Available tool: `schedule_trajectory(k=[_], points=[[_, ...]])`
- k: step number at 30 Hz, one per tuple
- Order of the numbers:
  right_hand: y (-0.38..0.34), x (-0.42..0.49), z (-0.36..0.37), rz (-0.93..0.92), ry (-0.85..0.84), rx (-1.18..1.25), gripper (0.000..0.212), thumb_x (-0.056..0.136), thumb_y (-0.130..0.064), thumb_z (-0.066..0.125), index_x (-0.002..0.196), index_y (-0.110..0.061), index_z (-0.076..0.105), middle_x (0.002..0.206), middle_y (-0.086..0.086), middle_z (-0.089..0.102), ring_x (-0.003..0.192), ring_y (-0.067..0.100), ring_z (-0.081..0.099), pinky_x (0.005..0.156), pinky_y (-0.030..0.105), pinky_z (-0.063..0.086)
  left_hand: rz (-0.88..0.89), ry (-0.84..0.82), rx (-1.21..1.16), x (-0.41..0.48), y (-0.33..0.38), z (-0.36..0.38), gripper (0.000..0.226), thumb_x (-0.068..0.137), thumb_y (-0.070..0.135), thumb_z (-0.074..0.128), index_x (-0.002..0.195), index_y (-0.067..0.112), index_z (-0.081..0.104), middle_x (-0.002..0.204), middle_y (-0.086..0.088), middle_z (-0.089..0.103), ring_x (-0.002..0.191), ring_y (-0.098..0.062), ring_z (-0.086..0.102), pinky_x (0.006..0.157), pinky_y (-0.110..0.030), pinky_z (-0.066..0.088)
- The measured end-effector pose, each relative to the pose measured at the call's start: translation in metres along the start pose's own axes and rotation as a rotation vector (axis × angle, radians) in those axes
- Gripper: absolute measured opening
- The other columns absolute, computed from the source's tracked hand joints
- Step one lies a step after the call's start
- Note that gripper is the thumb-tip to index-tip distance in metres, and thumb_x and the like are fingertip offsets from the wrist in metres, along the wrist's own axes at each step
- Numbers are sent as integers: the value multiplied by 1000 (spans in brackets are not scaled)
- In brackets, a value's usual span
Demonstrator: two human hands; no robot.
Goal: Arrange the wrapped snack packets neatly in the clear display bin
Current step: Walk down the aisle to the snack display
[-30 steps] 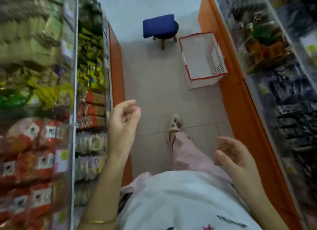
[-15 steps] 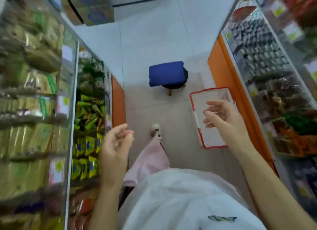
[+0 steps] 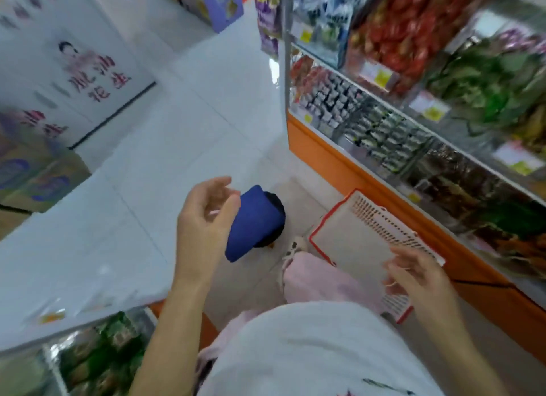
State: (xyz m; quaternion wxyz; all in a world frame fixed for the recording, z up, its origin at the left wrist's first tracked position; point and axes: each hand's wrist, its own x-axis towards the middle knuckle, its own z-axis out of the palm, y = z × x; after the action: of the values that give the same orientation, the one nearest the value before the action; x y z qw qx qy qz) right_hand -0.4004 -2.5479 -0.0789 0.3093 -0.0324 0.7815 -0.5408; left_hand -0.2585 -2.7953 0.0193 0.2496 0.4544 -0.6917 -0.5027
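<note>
Left grip (image 3: pixel 204 215) — fingers relaxed, empty, just before blue cushioned stool (image 3: pixel 257 221). Right grip (image 3: pixel 413 274) — relaxed, empty, over red-rimmed white plastic basket (image 3: pixel 348 239); wrapped snack packets (image 3: pixel 334 97) in clear display bin (image 3: pixel 381 162) well beyond it.

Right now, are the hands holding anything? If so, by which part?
Nothing held. Left hand and right hand are both empty, fingers loosely curled, in front of the blue stool and the red-rimmed basket.

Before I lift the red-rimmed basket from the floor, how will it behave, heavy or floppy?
The basket probably lifts lightly: it looks empty, with slotted walls. The red rim likely keeps it stiff. Pushed, it may slide easily on the smooth floor tiles.
</note>
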Motion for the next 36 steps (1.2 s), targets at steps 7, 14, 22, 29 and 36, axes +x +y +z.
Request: schedule_trajectory(k=[7, 14, 22, 29, 36], points=[[-60, 113, 49, -62, 44, 155, 19, 89, -12, 60, 100, -27, 61, 88, 7, 64, 68, 14, 65, 57, 20, 55, -34, -106, 0, 120, 0, 25, 23, 78, 24, 59, 94, 39, 64, 93, 3, 69, 89, -18, 65, 82, -39, 54], [-77, 194, 93, -93, 75, 167, 20, 89, -13, 60, 98, -32, 61, 85, -3, 62, 70, 11, 65, 60, 24, 54, 18, -384, 117, 221, -10, 74, 25, 86, 9, 61, 99, 30, 63, 93, 3, 68, 84, -12, 65, 77, -28, 53], [-57, 332, 149, -86, 144, -57, 17, 89, -17, 59, 105, -22, 59, 91, -4, 60, 84, 15, 61, 72, 30, 50, 190, -677, 279, 379, -71, 167, 23, 86, 11, 61, 102, 27, 61, 93, 10, 65, 76, 3, 59, 62, -6, 45], [-18, 477, 204, -252, 313, -325, 20, 91, -17, 56, 110, -12, 61, 89, -9, 59, 81, 7, 59, 72, 26, 50, 654, -733, 474, 511, -156, 268, 26, 84, 12, 65, 110, 16, 63, 103, 5, 57, 81, -11, 56, 74, -24, 45], [5, 564, 230, -617, 581, -811, 14, 85, -16, 62, 95, -12, 71, 90, 5, 69, 81, 21, 63, 71, 28, 46, 993, -641, 399, 564, -228, 337, 29, 84, 17, 63, 112, 9, 63, 116, -8, 59, 109, -22, 49, 88, -32, 39]])
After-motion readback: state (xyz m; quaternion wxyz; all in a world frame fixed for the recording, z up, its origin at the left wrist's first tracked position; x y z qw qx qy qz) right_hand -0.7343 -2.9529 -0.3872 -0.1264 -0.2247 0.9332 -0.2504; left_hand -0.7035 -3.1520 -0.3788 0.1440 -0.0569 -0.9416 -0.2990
